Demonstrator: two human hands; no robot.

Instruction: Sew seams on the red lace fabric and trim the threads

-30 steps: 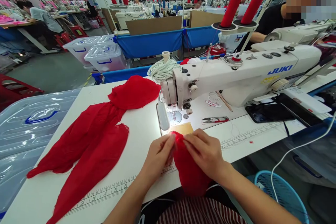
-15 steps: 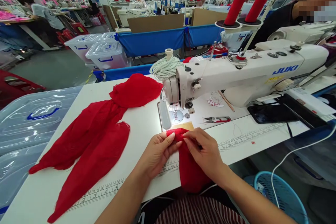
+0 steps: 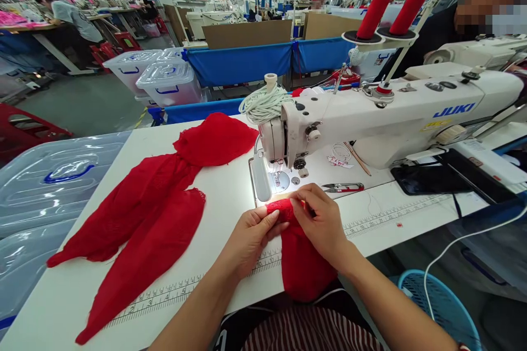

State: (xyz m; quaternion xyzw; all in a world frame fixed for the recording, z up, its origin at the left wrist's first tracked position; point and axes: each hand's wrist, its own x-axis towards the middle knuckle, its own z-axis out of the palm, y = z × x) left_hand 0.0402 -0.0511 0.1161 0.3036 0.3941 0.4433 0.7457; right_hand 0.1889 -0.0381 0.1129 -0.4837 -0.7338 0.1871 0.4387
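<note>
A piece of red fabric [image 3: 304, 266] hangs over the table's front edge, its lacy upper edge held between both hands. My left hand [image 3: 257, 230] pinches that edge at its left end, thumb on top. From the right, my right hand [image 3: 319, 219] grips the same edge between thumb and fingers; the fingertips partly cover the cloth. Just beyond them stands a white sewing machine [image 3: 370, 120], its needle area lit. More red fabric pieces [image 3: 144, 214] lie spread to the left, gathered together near their upper part.
Red-handled thread snips [image 3: 343, 187] lie right of the needle plate. Farther right is a black phone [image 3: 428, 179]. A printed ruler [image 3: 160, 299] runs along the front edge. Clear plastic bins [image 3: 61, 181] stand at the left, a blue basket [image 3: 440, 307] below right. Another person sits at the far right.
My right hand has lifted a little and shifted its fingers along the fabric's edge, showing more of the lace. My left hand keeps its pinch. The whole view has shifted slightly.
</note>
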